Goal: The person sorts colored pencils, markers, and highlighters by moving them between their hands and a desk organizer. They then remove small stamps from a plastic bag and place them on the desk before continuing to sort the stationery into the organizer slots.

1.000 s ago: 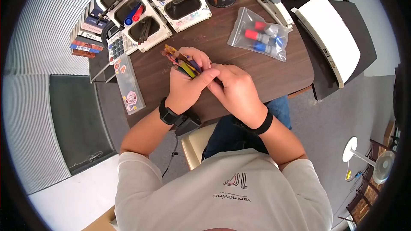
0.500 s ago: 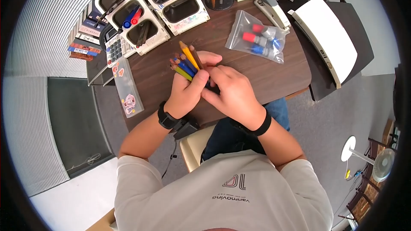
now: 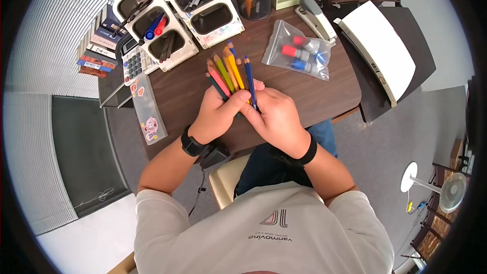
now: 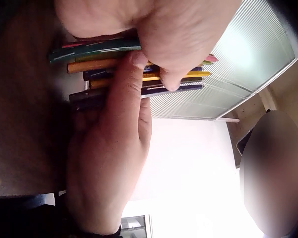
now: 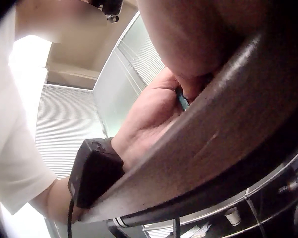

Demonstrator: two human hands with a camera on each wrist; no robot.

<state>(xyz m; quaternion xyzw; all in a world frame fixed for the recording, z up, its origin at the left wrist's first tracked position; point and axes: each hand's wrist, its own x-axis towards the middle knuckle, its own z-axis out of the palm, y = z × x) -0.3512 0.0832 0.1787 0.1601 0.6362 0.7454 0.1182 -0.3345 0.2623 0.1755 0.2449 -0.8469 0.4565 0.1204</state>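
Note:
A fanned bundle of colored pencils (image 3: 231,68), in dark green, pink, olive, yellow and blue, stands between the hands above the tabletop with its sharpened tips pointing away from the body. The left hand (image 3: 217,115) grips the bundle from the left, its thumb across the barrels. From the other side the right hand (image 3: 280,116) pinches the pencils, blue ones nearest it. In the left wrist view, the pencils (image 4: 104,74) lie side by side under the thumbs of both hands. Only a small teal piece of a pencil (image 5: 183,100) shows in the right wrist view.
White organizers (image 3: 175,61) with pens stand at the back left, near a calculator (image 3: 134,66) and a clear stickered case (image 3: 148,111). A zip bag of red- and blue-capped bottles (image 3: 299,53), a stapler (image 3: 315,19) and a mesh cup (image 3: 253,5) are toward the right and back.
The pencils have spread from a tight, tilted bunch into a more upright fan, with more tips showing. Both hands stay close together around them, and the head view has shifted slightly.

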